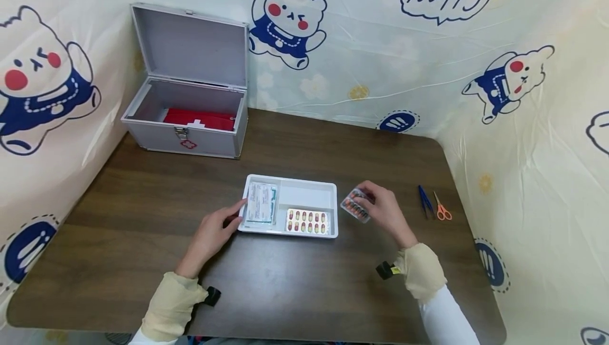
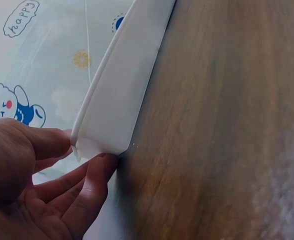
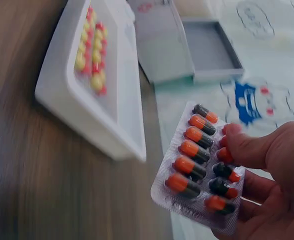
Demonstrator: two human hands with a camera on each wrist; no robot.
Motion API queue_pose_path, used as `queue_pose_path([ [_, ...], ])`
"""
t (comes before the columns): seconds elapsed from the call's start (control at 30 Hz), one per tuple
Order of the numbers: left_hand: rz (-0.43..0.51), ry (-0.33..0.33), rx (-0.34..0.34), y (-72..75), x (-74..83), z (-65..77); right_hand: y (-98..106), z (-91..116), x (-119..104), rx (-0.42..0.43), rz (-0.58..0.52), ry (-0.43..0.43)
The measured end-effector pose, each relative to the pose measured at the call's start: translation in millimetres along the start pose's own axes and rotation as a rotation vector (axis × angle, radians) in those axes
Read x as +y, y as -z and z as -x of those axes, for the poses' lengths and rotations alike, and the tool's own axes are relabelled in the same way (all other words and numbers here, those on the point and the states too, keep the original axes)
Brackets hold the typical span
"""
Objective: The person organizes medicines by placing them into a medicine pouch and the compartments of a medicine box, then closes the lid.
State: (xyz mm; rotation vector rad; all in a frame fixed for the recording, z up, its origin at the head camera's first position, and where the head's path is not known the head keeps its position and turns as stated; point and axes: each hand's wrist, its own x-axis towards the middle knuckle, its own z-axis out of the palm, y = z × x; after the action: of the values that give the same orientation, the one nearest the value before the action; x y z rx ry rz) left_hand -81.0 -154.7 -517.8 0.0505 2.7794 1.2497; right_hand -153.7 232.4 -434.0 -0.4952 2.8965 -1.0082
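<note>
A white plastic tray (image 1: 309, 190) lies mid-table, split by a divider. On its left side are flat packets with printed labels (image 1: 261, 202); a blister pack of red and yellow capsules (image 1: 306, 222) lies in its right side. My left hand (image 1: 214, 234) holds the tray's left end, with fingers at the rim and low on the wall in the left wrist view. Just right of the tray, my right hand (image 1: 384, 210) pinches a blister pack of orange and black capsules (image 3: 192, 150) by one edge, its thumb over some capsules. That pack is tilted and apart from the tray.
At the back left stands an open silver first-aid box (image 1: 190, 141) with a red pouch (image 1: 202, 118) inside. Blue tweezers (image 1: 425, 201) and orange-handled scissors (image 1: 442, 208) lie to the right on the wooden table (image 1: 285, 287). Printed cloth hangs around the table's back and sides.
</note>
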Motion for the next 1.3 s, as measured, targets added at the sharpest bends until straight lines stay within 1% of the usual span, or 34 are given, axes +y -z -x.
queue_pose_path([
  [0.17, 0.014, 0.014, 0.008, 0.3, -0.3, 0.9, -21.6, -14.0, -22.0, -0.116, -0.009, 0.074],
  [0.27, 0.011, 0.02, 0.007, -0.1, -0.7, 1.2, -34.9, -20.7, -30.6, -0.176, -0.008, 0.114],
  [0.43, 0.012, 0.027, 0.002, -1.1, -1.4, 0.5, -53.8, -29.2, -35.3, -0.23, 0.012, 0.172],
  [0.57, 0.015, 0.028, 0.003, -0.1, -1.1, 0.3, -63.3, -33.2, -37.1, -0.258, -0.003, 0.187],
  [0.67, 0.01, 0.026, 0.007, 0.9, -0.6, 0.3, -69.0, -35.1, -37.8, -0.261, -0.024, 0.2],
  [0.87, 0.006, 0.016, 0.007, 0.6, 0.6, -0.1, -82.3, -33.0, -34.7, -0.275, 0.006, 0.234],
  [1.0, 0.01, 0.025, -0.005, -0.8, 1.0, 1.2, -91.2, -27.4, -32.7, -0.287, 0.022, 0.199],
  [1.1, 0.013, 0.035, -0.011, -1.3, 0.8, 1.1, -95.9, -24.3, -33.4, -0.258, 0.035, 0.178],
  [1.3, 0.008, 0.04, -0.008, 0.9, 1.6, -1.9, -103.0, -21.7, -36.7, -0.128, 0.054, 0.202],
])
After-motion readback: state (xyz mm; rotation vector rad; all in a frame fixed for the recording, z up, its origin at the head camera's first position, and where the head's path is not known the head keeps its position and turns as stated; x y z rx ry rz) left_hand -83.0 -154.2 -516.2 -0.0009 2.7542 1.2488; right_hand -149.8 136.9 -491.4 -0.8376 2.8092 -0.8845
